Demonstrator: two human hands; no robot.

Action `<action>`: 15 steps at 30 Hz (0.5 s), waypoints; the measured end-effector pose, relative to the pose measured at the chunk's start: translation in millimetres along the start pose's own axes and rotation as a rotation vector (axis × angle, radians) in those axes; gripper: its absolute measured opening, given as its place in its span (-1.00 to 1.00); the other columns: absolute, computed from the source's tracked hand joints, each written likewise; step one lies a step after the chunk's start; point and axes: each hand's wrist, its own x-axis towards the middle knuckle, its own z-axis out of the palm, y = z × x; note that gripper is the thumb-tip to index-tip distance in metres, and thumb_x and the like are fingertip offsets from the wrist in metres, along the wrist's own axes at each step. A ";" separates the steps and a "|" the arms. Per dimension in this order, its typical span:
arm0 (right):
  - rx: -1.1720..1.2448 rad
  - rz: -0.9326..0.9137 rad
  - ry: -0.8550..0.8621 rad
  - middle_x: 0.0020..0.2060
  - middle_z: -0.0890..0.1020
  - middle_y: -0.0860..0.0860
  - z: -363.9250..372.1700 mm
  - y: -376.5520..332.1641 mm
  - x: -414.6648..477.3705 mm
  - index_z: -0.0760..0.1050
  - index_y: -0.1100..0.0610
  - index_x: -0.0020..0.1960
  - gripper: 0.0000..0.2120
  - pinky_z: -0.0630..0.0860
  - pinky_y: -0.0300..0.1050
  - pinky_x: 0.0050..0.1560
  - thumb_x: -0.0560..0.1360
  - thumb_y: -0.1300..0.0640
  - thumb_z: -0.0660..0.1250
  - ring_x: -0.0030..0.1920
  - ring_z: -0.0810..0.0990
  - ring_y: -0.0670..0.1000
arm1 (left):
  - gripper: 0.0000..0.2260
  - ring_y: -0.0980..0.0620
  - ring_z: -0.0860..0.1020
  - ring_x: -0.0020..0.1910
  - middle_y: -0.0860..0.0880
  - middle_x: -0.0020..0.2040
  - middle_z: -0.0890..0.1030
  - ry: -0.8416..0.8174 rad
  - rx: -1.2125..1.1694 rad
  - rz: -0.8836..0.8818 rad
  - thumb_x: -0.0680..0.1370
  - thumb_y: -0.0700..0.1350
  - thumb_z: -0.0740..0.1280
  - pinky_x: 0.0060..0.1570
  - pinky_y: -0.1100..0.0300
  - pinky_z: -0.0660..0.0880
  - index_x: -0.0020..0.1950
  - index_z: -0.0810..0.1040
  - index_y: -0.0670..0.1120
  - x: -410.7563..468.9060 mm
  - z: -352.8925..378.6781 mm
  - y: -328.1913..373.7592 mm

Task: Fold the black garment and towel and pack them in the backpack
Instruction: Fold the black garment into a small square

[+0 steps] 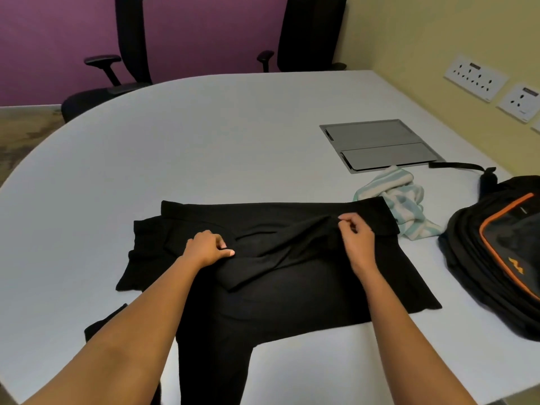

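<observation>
The garment (292,287) is being folded. It lies spread in the middle of the bench (204,141), with one part hanging over the near edge. The left hand (207,248) pinches a fold of cloth, and the right hand (358,235) pinches a raised ridge of it. Next, I think, this ridge must be pulled across and laid flat. The towel (403,200) lies crumpled at middle right, beside the backpack (467,258) at the right edge.

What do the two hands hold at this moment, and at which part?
Both hold the black garment. The left hand pinches a raised fold near its middle; the right hand pinches the same ridge of cloth further right.
</observation>
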 end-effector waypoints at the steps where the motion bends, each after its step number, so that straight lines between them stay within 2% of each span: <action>1: 0.060 0.000 0.005 -0.16 0.58 -0.03 -4.7 -7.5 8.2 0.55 0.14 -0.05 -0.87 0.42 -0.35 -0.08 0.52 0.27 0.23 -0.14 0.52 -0.14 | -0.73 -0.03 0.49 0.15 -0.01 0.07 0.51 -0.029 -0.091 0.055 0.47 0.12 0.39 0.18 0.09 0.40 0.02 0.57 -0.04 -0.1 -1.3 0.5; 4: 0.204 -0.006 0.031 -0.15 0.58 -0.06 -13.9 -22.8 33.1 0.57 0.06 -0.06 -0.84 0.44 -0.34 -0.03 0.53 0.26 0.25 -0.11 0.52 -0.15 | -0.86 0.03 0.52 0.02 -0.01 0.00 0.55 -0.111 -0.294 0.147 0.52 0.05 0.35 0.02 0.20 0.41 -0.07 0.53 -0.01 -0.2 -6.4 6.1; 6: 0.210 -0.034 0.053 -0.12 0.59 -0.05 -20.2 -25.5 47.2 0.58 0.07 0.01 -0.87 0.46 -0.31 0.04 0.53 0.22 0.28 -0.07 0.53 -0.13 | -0.86 0.04 0.55 -0.03 0.00 -0.07 0.59 -0.048 -0.419 0.145 0.54 0.07 0.31 -0.03 0.22 0.40 -0.04 0.52 0.02 0.7 -14.1 9.3; 8: 0.170 -0.062 0.061 -0.04 0.61 -0.02 -27.2 -23.0 57.8 0.58 0.09 0.06 -0.87 0.46 -0.26 0.11 0.54 0.17 0.31 0.01 0.55 -0.10 | -0.85 0.07 0.57 -0.09 0.03 -0.18 0.60 0.060 -0.502 0.148 0.53 0.08 0.32 -0.01 0.20 0.43 -0.03 0.56 0.03 2.9 -26.1 9.1; 12: 0.022 -0.093 0.073 -0.04 0.63 0.00 -34.8 -11.3 70.9 0.58 0.13 0.02 -0.89 0.44 -0.30 0.07 0.51 0.15 0.35 0.02 0.55 -0.07 | -0.86 0.11 0.53 -0.23 0.15 -0.44 0.53 0.147 -0.586 0.169 0.45 0.10 0.41 -0.01 0.22 0.44 -0.13 0.63 0.04 9.7 -56.0 7.8; 15: -0.103 -0.077 0.098 -0.04 0.63 0.01 -30.6 -2.2 83.0 0.58 0.16 0.02 -0.87 0.40 -0.25 0.06 0.51 0.14 0.36 0.00 0.54 -0.06 | -0.82 0.06 0.57 -0.14 0.05 -0.29 0.60 0.147 -0.565 0.177 0.42 0.13 0.43 0.01 0.15 0.48 -0.14 0.64 0.04 21.7 -70.7 14.6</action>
